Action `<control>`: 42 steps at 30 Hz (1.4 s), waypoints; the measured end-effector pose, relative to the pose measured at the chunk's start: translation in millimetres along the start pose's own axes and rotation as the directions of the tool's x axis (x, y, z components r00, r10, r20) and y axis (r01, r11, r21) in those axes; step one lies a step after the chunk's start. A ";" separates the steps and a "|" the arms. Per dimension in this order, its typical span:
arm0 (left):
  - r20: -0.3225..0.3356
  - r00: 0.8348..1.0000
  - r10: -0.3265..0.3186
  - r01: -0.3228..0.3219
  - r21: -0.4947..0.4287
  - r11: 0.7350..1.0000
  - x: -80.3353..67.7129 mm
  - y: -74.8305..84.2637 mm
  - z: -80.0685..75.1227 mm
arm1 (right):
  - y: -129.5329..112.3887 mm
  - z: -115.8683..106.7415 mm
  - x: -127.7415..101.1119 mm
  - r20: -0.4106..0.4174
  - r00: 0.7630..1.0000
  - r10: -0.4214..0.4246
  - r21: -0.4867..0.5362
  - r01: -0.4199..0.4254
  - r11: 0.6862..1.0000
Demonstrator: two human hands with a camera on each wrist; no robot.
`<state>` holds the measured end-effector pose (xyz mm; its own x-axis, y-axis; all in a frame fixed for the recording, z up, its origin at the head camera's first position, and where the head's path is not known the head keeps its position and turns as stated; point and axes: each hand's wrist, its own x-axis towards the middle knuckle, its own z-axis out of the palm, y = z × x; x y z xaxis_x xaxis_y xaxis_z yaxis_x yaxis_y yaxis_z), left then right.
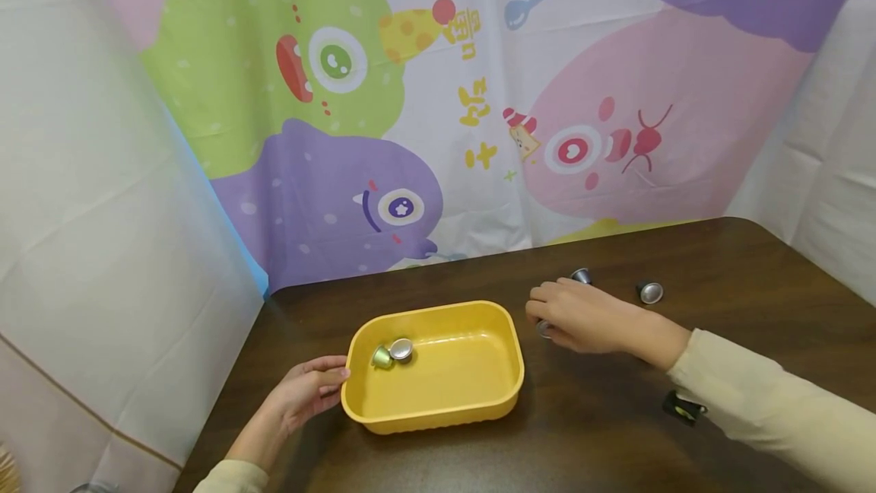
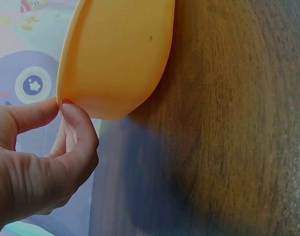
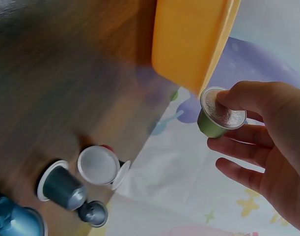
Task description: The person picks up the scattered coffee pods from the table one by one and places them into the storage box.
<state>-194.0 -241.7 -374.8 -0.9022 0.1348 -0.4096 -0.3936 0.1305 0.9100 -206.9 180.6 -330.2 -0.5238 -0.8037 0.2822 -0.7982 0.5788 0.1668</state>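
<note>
A yellow plastic tub (image 1: 438,413) stands on the dark wooden table. Its left rim is pinched between the thumb and fingers of my left hand (image 1: 311,390). Two coffee capsules lie inside near that end: a light green capsule (image 1: 382,358) and one with its silver lid (image 1: 401,349) facing up. Just past the tub's right side, my right hand (image 1: 582,316) pinches a green coffee capsule (image 3: 211,124) with a silver lid, thumb on the lid and fingers beneath. In the head view that hand mostly hides it.
More capsules lie at the right: a dark green capsule (image 3: 61,187), a silver-lidded capsule (image 3: 98,164), a small dark capsule (image 3: 93,213) and a blue capsule (image 3: 17,219). A small black item (image 1: 683,408) is beside the right sleeve. A cartoon-printed curtain (image 1: 479,196) hangs behind the table.
</note>
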 end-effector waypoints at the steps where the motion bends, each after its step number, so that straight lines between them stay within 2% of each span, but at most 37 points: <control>1: -0.001 1.000 -0.001 0.001 -0.001 1.000 -0.2 -0.2 -0.1 | -0.4 -0.5 1.8 -0.003 1.000 -0.005 0.000 0.005 1.000; 13: 0.010 1.000 0.003 -0.003 0.001 1.000 -1.4 -0.4 -0.2 | -4.7 -6.4 24.1 -0.009 0.999 -0.044 -0.001 0.044 0.999; 21: 0.002 1.000 0.006 -0.006 0.011 1.000 -1.4 2.0 -0.8 | -9.0 -13.2 41.2 0.021 0.999 -0.048 -0.003 0.048 0.999; 30: 0.011 1.000 0.015 -0.015 0.009 1.000 -0.9 1.5 -0.5 | -12.9 -16.1 62.1 0.088 0.994 -0.062 0.040 0.058 0.997; 42: -0.007 1.000 0.004 -0.004 0.001 1.000 -1.4 1.6 0.7 | -18.7 -17.4 86.2 0.120 0.989 -0.084 0.101 0.072 0.992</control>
<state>-193.2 -241.0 -372.8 -0.9050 0.1286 -0.4056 -0.3899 0.1311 0.9115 -231.9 103.0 -292.7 -0.4868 -0.8602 0.1519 -0.8599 0.5025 0.0903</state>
